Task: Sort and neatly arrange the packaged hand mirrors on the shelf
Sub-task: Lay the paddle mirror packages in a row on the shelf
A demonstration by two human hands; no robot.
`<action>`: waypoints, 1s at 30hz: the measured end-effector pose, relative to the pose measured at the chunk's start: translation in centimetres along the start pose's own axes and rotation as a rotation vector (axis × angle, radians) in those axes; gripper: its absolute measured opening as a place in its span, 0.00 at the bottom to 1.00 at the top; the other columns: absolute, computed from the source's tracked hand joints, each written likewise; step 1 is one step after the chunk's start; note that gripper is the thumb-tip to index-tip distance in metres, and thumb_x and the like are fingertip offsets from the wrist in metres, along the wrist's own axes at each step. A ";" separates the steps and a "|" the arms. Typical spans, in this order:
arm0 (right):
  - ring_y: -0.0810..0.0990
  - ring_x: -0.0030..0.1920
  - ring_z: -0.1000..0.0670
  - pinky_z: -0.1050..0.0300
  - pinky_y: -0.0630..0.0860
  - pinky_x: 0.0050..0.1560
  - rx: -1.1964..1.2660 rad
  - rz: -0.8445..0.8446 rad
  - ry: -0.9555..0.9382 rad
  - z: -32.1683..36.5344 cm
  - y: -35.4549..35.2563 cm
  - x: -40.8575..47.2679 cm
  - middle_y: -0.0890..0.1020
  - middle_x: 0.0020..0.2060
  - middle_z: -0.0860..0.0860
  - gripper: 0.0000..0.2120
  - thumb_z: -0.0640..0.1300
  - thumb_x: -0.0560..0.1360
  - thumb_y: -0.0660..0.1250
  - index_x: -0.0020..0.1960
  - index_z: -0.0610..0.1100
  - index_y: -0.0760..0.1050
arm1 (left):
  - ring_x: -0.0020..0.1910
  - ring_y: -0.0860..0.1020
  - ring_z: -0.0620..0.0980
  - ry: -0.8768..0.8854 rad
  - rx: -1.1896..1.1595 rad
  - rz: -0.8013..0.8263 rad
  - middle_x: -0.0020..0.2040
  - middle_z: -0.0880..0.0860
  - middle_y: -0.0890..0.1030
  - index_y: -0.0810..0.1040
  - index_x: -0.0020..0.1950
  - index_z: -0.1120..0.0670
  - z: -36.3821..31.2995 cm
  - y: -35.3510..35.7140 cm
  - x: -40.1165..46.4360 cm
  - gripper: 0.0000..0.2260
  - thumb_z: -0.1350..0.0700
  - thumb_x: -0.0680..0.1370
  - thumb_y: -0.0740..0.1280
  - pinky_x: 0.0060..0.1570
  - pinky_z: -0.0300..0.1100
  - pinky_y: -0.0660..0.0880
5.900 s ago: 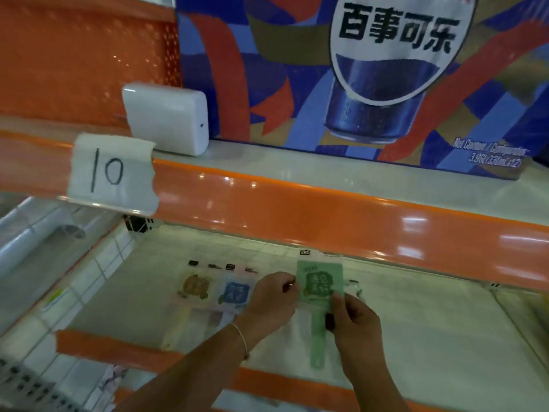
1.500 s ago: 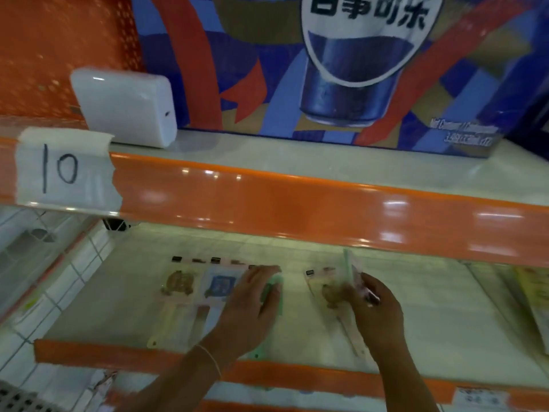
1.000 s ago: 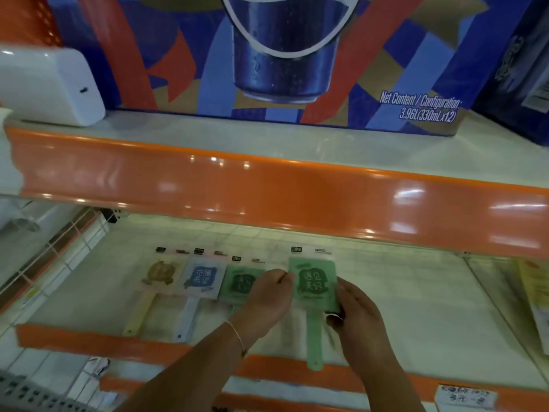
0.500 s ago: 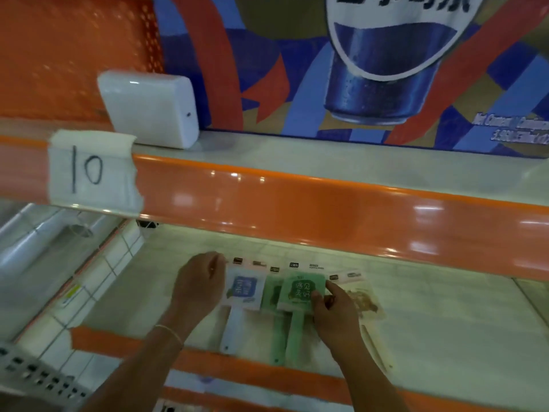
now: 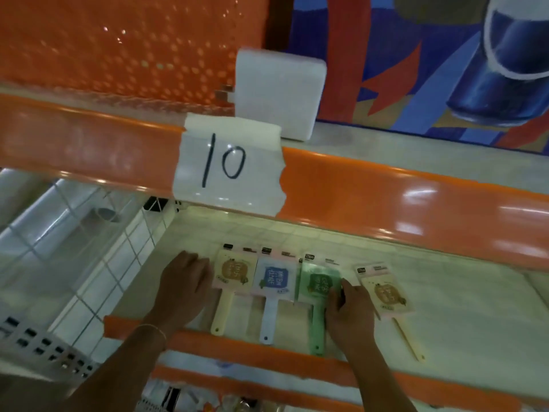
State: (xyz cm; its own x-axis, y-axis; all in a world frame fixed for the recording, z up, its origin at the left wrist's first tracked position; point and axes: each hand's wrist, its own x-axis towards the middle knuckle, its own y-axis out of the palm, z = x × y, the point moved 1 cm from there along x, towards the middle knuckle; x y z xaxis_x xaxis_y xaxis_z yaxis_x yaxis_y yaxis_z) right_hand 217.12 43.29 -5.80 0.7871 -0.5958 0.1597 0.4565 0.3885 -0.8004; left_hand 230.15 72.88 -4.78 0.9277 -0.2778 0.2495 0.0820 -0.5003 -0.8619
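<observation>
- Since half a second back, both hands have slid rightward along the shelf (image 5: 463, 316): the yellow mirror that the left hand covered is out in the open, and the right hand sits further along the green ones.
- Left hand (image 5: 184, 288) lies flat on the shelf floor, fingers stretched forward and loose, gripping nothing; its fingertips are just beside the left edge of the yellow mirror (image 5: 233, 273), and whether they touch the packet I cannot tell.
- A thin bracelet (image 5: 153, 330) circles that wrist.
- Next in the row comes the blue mirror (image 5: 274, 279), its packet close against the yellow one, white handle pointing toward the front lip.
- Then the green mirror (image 5: 318, 285), handle reaching down to the orange front rail (image 5: 267, 352).
- Right hand (image 5: 349, 310) rests over the green packet's right side, fingers bent down onto it; it looks like a press or a light pinch at the edge, but the grip itself is hidden under the knuckles.
- Off to the right, apart from the three, a second yellow mirror (image 5: 386, 292) lies tilted, its thin handle angling away to the right.
- Up above, a taped paper label (image 5: 228, 168) reads "10" on the upper rail, with a white box (image 5: 277, 92) behind it and a blue cola poster (image 5: 445, 63) on the back wall.
</observation>
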 end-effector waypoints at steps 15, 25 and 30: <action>0.78 0.46 0.47 0.47 0.79 0.48 0.084 -0.051 -0.037 0.0 0.1 -1.2 0.77 0.45 0.51 0.15 0.49 0.77 0.63 0.61 0.45 0.76 | 0.64 0.71 0.63 -0.005 0.069 0.144 0.60 0.61 0.76 0.80 0.56 0.53 0.7 0.6 -0.2 0.23 0.42 0.77 0.51 0.64 0.59 0.66; 0.76 0.42 0.45 0.50 0.78 0.46 0.087 -0.083 -0.052 0.6 0.2 -1.5 0.74 0.42 0.48 0.16 0.45 0.75 0.67 0.62 0.42 0.78 | 0.68 0.67 0.63 0.010 0.112 0.149 0.63 0.62 0.74 0.78 0.61 0.52 0.8 0.9 -0.2 0.27 0.40 0.76 0.49 0.67 0.59 0.62; 0.76 0.40 0.45 0.52 0.77 0.44 0.057 -0.091 -0.070 0.7 0.3 -1.5 0.73 0.40 0.48 0.16 0.46 0.76 0.67 0.62 0.42 0.78 | 0.68 0.66 0.63 0.020 0.123 0.149 0.64 0.62 0.74 0.78 0.63 0.52 0.9 1.0 -0.2 0.28 0.39 0.75 0.48 0.67 0.59 0.61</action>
State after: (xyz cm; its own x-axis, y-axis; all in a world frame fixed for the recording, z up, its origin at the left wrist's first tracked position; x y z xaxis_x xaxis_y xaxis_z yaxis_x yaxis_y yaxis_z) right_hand 216.30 44.77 -5.88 0.7674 -0.5806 0.2721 0.5488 0.3754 -0.7469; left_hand 230.40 73.15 -6.10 0.9256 -0.3580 0.1229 -0.0105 -0.3489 -0.9371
